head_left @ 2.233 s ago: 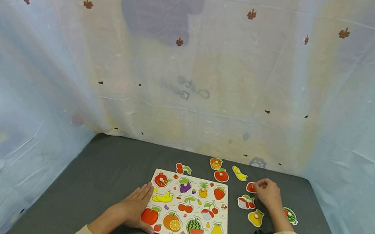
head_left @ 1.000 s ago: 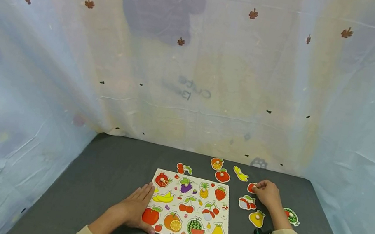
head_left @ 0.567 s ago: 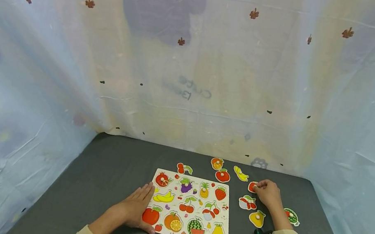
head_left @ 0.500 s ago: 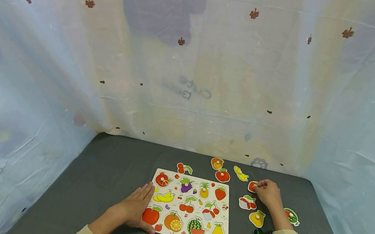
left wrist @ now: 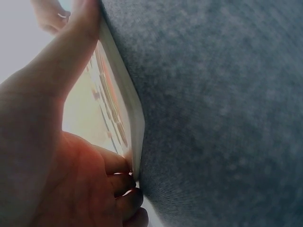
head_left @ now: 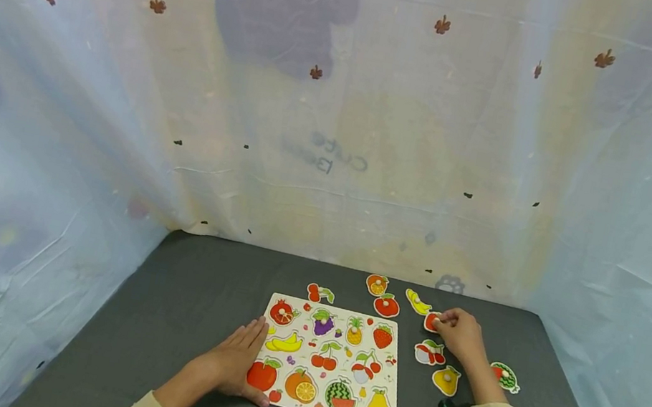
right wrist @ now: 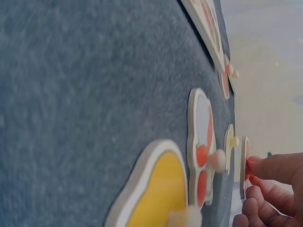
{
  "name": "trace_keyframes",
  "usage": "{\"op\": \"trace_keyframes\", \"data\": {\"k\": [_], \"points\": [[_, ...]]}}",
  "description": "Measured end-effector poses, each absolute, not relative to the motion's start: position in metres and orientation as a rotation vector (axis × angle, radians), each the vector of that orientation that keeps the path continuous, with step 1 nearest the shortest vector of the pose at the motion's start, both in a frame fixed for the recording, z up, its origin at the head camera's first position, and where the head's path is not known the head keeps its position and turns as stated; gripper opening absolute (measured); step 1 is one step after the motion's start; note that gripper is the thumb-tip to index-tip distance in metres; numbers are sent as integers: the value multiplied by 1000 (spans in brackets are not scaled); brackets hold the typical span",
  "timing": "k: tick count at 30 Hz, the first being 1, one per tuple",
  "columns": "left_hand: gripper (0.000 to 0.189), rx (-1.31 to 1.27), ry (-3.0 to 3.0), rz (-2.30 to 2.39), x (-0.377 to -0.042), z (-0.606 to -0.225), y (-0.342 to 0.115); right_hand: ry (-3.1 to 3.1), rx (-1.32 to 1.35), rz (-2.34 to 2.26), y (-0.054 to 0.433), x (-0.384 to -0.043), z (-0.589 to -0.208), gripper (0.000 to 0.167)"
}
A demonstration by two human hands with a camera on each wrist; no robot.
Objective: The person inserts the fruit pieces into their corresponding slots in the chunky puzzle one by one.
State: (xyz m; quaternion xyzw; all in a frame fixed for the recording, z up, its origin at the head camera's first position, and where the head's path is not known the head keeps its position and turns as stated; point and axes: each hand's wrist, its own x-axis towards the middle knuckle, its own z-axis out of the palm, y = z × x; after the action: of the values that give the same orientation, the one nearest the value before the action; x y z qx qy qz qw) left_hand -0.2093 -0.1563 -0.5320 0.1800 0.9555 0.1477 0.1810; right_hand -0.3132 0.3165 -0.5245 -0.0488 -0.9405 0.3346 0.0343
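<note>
A white fruit puzzle board [head_left: 335,372] lies on the dark table. My left hand [head_left: 233,356] rests along its left edge, fingers stretched out and thumb at the near corner. In the left wrist view, fingertips [left wrist: 130,201] press against the side of the board [left wrist: 136,127]. Off the board's far right corner, my right hand [head_left: 463,335] pinches a red fruit puzzle piece [head_left: 431,321] by its knob; the fingers hide part of it. In the right wrist view this red piece [right wrist: 245,163] hangs from thumb and fingers, seen edge-on.
Around the right hand lie a banana piece [head_left: 417,302], a cherry piece [head_left: 429,353], a pear piece [head_left: 445,380] and a watermelon piece [head_left: 506,377]. Beyond the board are an orange piece [head_left: 376,284], a red apple-like piece [head_left: 386,306] and another cherry piece [head_left: 319,294].
My right hand has shifted slightly left with the red fruit piece, bringing it up beside the banana piece. The left hand and the board have stayed in place.
</note>
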Motion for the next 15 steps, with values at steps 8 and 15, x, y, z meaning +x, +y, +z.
{"op": "trace_keyframes", "data": {"k": [8, 15], "points": [[147, 499, 2704, 442, -209, -532, -156, -2868, -78, 1020, 308, -311, -524, 23], [151, 517, 2707, 430, -212, -538, -157, -2866, -29, 1057, 300, -307, -523, 24]]}}
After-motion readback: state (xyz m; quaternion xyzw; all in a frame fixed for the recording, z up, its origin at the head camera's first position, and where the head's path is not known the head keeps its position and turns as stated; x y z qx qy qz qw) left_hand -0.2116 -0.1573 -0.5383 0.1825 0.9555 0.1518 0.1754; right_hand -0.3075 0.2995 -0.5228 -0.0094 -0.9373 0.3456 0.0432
